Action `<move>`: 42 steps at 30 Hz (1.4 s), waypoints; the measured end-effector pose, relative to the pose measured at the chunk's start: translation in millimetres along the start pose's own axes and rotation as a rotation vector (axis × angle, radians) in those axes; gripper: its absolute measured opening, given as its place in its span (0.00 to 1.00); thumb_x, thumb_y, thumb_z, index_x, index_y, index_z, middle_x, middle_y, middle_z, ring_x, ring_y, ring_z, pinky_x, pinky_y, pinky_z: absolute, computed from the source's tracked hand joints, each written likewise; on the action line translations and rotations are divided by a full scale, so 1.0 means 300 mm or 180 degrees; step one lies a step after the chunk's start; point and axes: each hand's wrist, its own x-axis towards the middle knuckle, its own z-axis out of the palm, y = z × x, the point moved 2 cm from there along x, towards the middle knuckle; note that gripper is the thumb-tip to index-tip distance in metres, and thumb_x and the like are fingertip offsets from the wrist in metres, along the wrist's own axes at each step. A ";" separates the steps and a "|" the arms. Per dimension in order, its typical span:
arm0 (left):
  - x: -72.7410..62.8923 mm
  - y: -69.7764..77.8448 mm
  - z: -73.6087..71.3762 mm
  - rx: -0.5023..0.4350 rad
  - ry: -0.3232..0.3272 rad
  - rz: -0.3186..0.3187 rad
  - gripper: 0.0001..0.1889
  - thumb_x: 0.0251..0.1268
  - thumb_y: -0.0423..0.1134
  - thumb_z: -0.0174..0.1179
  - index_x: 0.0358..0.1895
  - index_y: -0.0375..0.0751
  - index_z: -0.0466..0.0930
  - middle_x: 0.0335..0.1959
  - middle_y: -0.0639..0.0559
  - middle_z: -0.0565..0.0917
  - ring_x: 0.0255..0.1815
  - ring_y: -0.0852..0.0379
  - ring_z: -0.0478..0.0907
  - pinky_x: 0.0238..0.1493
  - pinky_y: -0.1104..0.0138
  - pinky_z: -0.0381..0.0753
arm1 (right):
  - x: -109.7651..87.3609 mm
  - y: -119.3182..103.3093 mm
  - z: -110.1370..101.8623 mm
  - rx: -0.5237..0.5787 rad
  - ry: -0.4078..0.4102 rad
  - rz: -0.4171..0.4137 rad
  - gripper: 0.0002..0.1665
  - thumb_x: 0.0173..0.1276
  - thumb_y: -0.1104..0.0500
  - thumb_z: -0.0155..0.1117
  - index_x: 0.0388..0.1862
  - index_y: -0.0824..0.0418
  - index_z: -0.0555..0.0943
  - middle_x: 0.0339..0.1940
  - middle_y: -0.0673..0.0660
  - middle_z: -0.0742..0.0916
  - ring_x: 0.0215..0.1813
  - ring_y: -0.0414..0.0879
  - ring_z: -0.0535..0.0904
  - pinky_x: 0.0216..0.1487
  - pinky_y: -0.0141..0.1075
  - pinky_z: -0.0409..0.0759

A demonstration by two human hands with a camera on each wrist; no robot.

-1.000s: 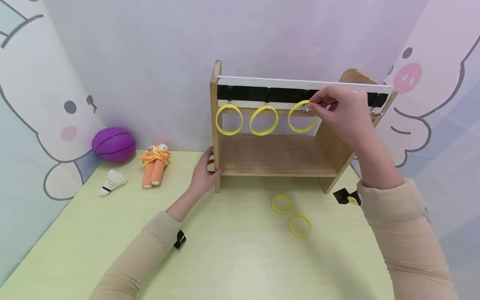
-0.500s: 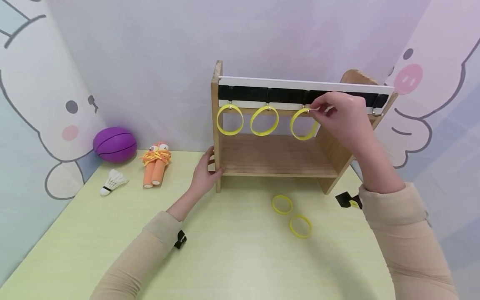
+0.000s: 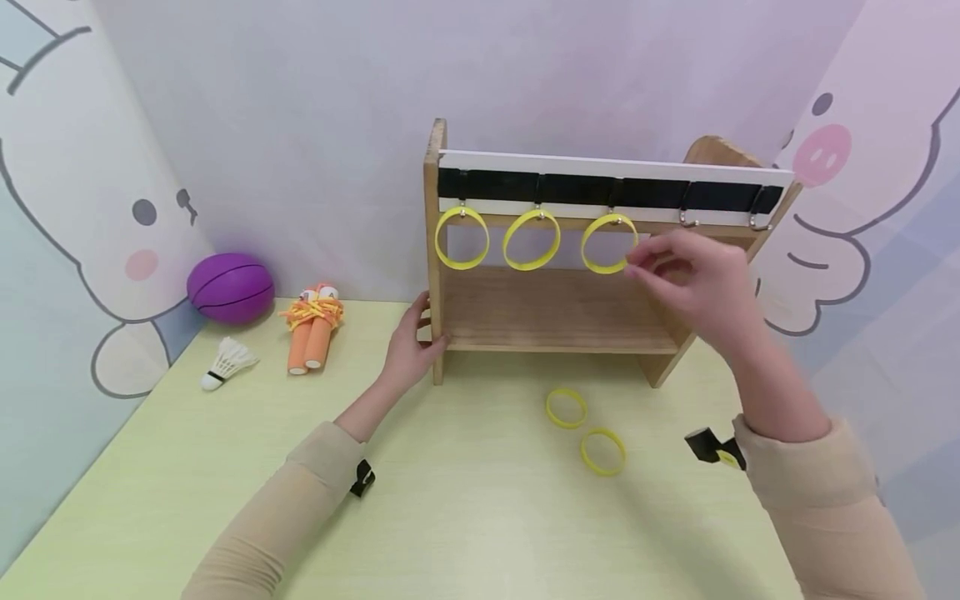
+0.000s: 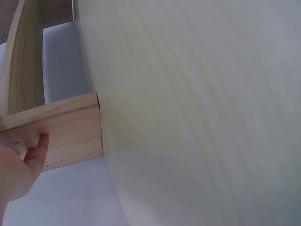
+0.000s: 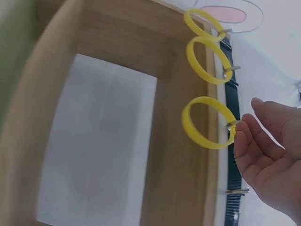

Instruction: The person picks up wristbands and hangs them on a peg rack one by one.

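Note:
Three yellow rings, a left ring [image 3: 462, 267], a middle ring [image 3: 532, 267] and a right ring [image 3: 602, 272], hang from hooks on the black strip [image 3: 577, 190] of a wooden rack [image 3: 555, 312]. Just right of the right ring is my right hand [image 3: 701, 287]. In the right wrist view its fingers are loosely bent, thumb apart, with nothing held. My left hand [image 3: 408, 354] holds the rack's left side panel [image 4: 70, 134], thumb by the front edge; its other fingertips are partly hidden. Two more rings, a farther ring [image 3: 566, 427] and a nearer ring [image 3: 602, 473], lie on the table.
Two bare hooks, one [image 3: 687, 220] and another [image 3: 760, 224], stick out at the strip's right end. On the table's left are a purple ball [image 3: 231, 288], an orange-handled bundle [image 3: 312, 329] and a shuttlecock [image 3: 228, 363]. A printed backdrop [image 3: 300, 125] stands behind the rack.
My right hand pinched the right ring at its hook, let it go there, and moved down and slightly right. That ring now hangs by itself. The left hand has stayed on the rack.

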 end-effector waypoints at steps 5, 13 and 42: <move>-0.001 0.003 0.000 -0.0007 -0.0005 -0.0007 0.41 0.58 0.34 0.60 0.74 0.47 0.49 0.67 0.44 0.64 0.59 0.43 0.72 0.44 0.56 0.84 | -0.084 0.036 0.048 0.0114 -0.0352 0.0103 0.12 0.52 0.71 0.71 0.36 0.63 0.83 0.32 0.52 0.86 0.33 0.32 0.78 0.35 0.18 0.78; -0.002 0.003 0.002 -0.0028 0.0011 -0.0001 0.41 0.58 0.33 0.60 0.74 0.46 0.50 0.67 0.45 0.65 0.59 0.43 0.72 0.44 0.56 0.84 | -0.268 0.158 0.144 0.0166 -0.0740 0.0557 0.11 0.54 0.66 0.72 0.37 0.59 0.84 0.33 0.50 0.85 0.33 0.34 0.77 0.32 0.22 0.79; 0.003 -0.007 0.004 -0.0035 0.0025 -0.0030 0.41 0.58 0.33 0.60 0.74 0.48 0.50 0.67 0.46 0.65 0.59 0.43 0.72 0.44 0.57 0.84 | -0.578 0.441 0.353 0.0237 -0.2197 0.1057 0.08 0.52 0.55 0.75 0.28 0.53 0.83 0.24 0.42 0.82 0.27 0.32 0.71 0.28 0.26 0.73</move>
